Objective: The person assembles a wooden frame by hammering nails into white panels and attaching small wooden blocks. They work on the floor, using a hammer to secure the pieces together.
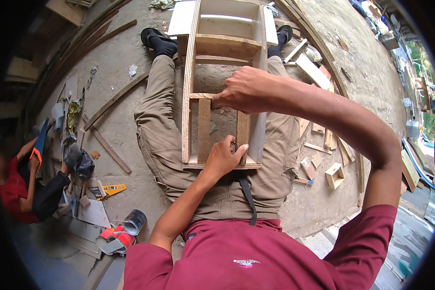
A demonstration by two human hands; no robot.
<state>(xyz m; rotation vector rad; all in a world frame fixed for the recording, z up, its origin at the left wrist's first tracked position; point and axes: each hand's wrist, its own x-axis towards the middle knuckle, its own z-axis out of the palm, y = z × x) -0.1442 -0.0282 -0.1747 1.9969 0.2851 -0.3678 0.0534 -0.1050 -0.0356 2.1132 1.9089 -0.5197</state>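
Observation:
A long wooden frame [187, 121] with plywood sides and several crosspieces lies between my outstretched legs. At its near end, two short wooden slats run lengthwise, a left slat [204, 130] and a right slat [243, 126]. My left hand [222, 157] is closed at the near end of the right slat, thumb and curled fingers against it. My right hand [241, 91] reaches across from the right and is closed over the wooden crosspiece [202, 96] at the slats' far end. Its fingertips are mostly hidden beneath it.
Wood offcuts and a small wooden box [334, 175] lie to the right. On the left are paint cans [134, 222], a yellow-handled saw [112, 189] and a long wood strip [116, 102]. Further left, another person holds a blue saw [42, 137]. White boards [181, 19] flank the frame's far end.

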